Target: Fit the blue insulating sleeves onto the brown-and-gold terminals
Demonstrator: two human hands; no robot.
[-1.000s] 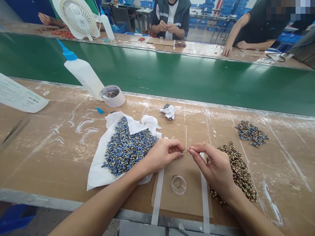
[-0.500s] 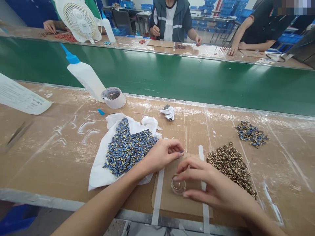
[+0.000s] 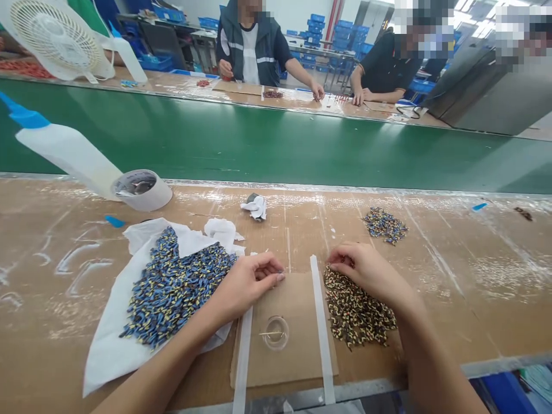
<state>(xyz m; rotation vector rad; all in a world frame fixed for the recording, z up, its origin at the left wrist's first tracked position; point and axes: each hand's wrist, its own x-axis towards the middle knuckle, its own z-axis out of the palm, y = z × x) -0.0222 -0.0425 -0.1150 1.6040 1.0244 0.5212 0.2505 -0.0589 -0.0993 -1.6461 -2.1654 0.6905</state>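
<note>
My left hand (image 3: 254, 282) is closed in a pinch above the cardboard pad (image 3: 297, 356), with a small blue piece (image 3: 282, 272) barely showing at the fingertips. On its left, many small blue-and-yellow pieces (image 3: 181, 293) lie heaped on a white cloth (image 3: 101, 356). My right hand (image 3: 366, 269) reaches into the far side of a pile of small brown-and-cream curved pieces (image 3: 360, 313); its fingers are drawn together, and what is between them is hidden. A small clear round cup (image 3: 282, 343) sits on the pad between my forearms, a thin wooden stick (image 3: 269, 333) lying across it.
A roll of tape (image 3: 149, 198) and a leaning white squeeze bottle (image 3: 73, 155) stand at back left. Crumpled white paper (image 3: 255, 206) and a smaller mixed pile (image 3: 385, 225) lie farther back. Beyond the green belt (image 3: 259, 149), co-workers sit near a fan (image 3: 56, 40).
My right hand has left the clear cup and moved to the brown-and-cream pile. The left hand stays pinched over the pad. The camera view has turned to the right.
</note>
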